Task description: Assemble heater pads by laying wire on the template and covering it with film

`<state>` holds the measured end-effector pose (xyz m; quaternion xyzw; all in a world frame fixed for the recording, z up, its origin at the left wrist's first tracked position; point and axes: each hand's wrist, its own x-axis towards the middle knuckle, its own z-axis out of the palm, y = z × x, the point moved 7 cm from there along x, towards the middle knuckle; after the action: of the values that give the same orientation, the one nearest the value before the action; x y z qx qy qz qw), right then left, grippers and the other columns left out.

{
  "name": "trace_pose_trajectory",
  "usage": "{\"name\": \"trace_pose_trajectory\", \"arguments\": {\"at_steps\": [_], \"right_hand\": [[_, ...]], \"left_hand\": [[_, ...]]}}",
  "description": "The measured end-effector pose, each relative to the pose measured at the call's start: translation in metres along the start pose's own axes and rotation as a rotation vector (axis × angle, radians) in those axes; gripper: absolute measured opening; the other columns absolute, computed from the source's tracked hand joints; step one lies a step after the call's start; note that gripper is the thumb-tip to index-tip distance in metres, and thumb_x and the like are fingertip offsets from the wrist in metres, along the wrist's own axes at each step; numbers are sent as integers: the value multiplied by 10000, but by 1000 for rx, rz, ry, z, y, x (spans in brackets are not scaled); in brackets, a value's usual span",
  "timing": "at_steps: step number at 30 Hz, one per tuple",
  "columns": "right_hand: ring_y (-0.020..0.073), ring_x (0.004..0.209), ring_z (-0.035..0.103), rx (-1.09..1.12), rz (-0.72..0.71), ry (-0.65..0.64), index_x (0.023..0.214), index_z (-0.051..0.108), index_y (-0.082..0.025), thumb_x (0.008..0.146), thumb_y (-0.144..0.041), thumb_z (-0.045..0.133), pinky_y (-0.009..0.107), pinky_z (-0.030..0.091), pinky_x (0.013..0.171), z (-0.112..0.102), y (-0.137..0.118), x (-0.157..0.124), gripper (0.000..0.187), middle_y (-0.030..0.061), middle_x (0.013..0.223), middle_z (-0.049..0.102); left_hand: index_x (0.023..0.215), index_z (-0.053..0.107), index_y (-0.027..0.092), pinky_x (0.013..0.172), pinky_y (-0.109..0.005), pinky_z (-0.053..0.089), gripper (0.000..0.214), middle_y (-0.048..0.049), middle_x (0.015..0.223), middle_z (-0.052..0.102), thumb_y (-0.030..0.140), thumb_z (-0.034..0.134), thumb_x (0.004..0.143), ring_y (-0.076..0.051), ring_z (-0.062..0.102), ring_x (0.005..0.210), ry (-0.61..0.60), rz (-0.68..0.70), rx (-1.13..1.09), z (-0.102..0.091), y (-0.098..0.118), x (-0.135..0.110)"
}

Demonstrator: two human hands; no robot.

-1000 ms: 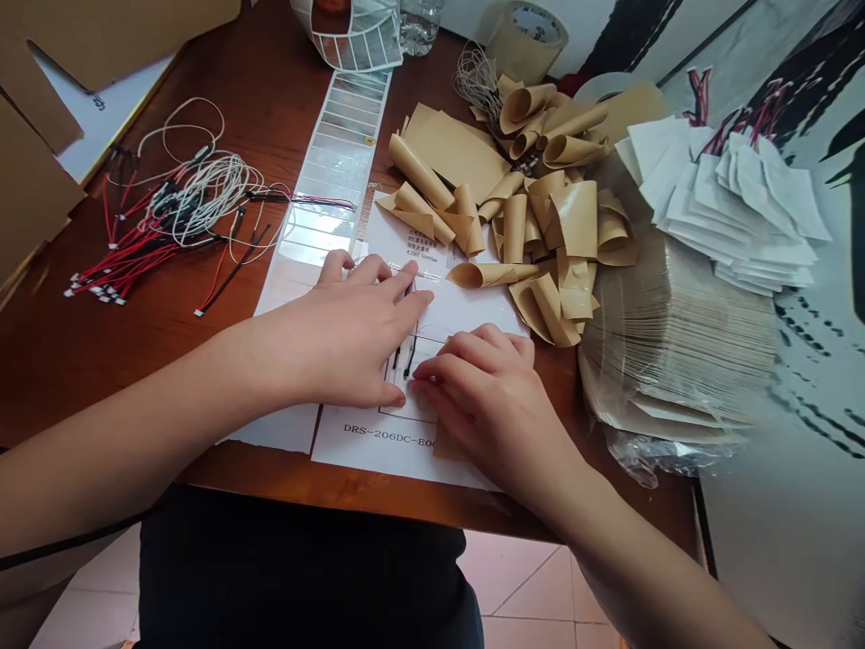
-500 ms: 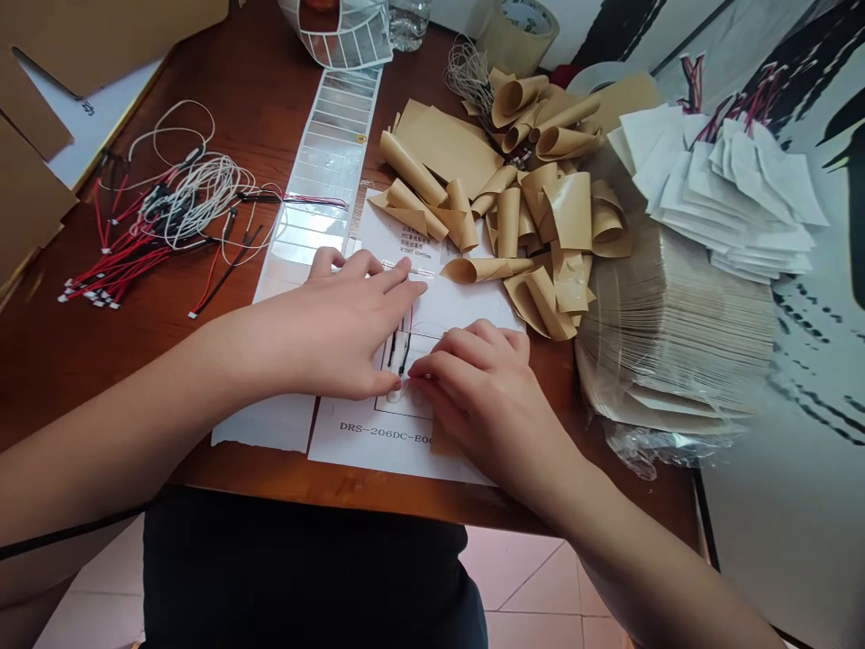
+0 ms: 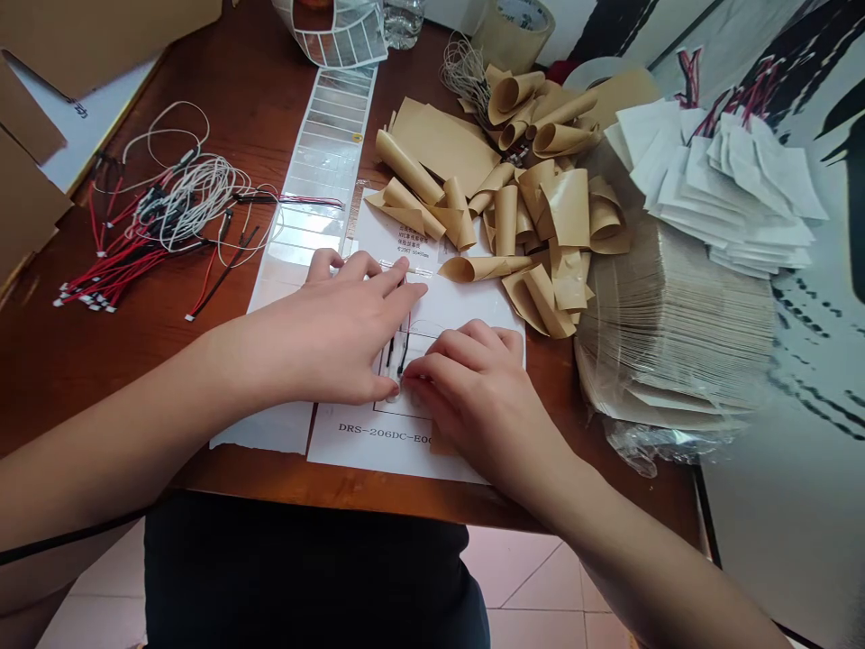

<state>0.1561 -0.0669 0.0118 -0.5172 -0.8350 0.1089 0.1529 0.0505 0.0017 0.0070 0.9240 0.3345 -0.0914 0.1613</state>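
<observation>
On the table lies a white printed sheet (image 3: 378, 439) with a drawn outline and the text "DRS-206DC-E0". My left hand (image 3: 338, 338) rests over it, fingers stretched and spread, with the thumb pressing near a small whitish piece at the outline. Between my hands a lead with black sleeves (image 3: 404, 350) and red wire runs up the sheet. My right hand (image 3: 477, 383) is closed in a pinch at the lower end of that lead; what its fingertips hold is hidden. A bit of brown paper (image 3: 442, 443) shows under the right palm.
Red, black and white wires (image 3: 182, 216) lie tangled at left. A strip of clear labels (image 3: 317, 153) runs back from the sheet. Curled brown papers (image 3: 506, 216) sit behind my right hand. At right, white squares with leads (image 3: 730, 189) top a wrapped stack (image 3: 682, 324).
My right fingertips have shifted slightly left at the lower end of the black-sleeved lead. The left hand stays nearly still. The whole view has moved a little.
</observation>
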Motion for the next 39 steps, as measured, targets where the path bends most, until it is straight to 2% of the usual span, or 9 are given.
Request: {"name": "trace_pose_trajectory", "arguments": {"at_steps": [17,28,39], "right_hand": [[194,835,481,18,0,-2,884,707,-199,1001,-197,604,363,297,774,1,1,1,156,27,828,668],[193,809,479,9,3,34,833,699,-184,1009,-217,578,372,297,765,4,0,2,216,26,784,632],[198,834,510,63,27,29,913,693,-189,1007,-189,552,370,325,775,0,2,2,169,32,849,665]], "left_hand": [[1599,318,159,1116,-666,255,969,-220,1714,206,548,662,782,-504,333,1418,-39,-26,37,2,7,1],[1613,293,186,1132,-673,253,1004,-205,1713,217,545,689,763,-490,343,1420,-32,-31,32,2,8,1],[1618,281,174,1136,-671,242,1008,-203,1721,194,551,690,778,-493,332,1433,-44,-32,29,1,7,1]]}}
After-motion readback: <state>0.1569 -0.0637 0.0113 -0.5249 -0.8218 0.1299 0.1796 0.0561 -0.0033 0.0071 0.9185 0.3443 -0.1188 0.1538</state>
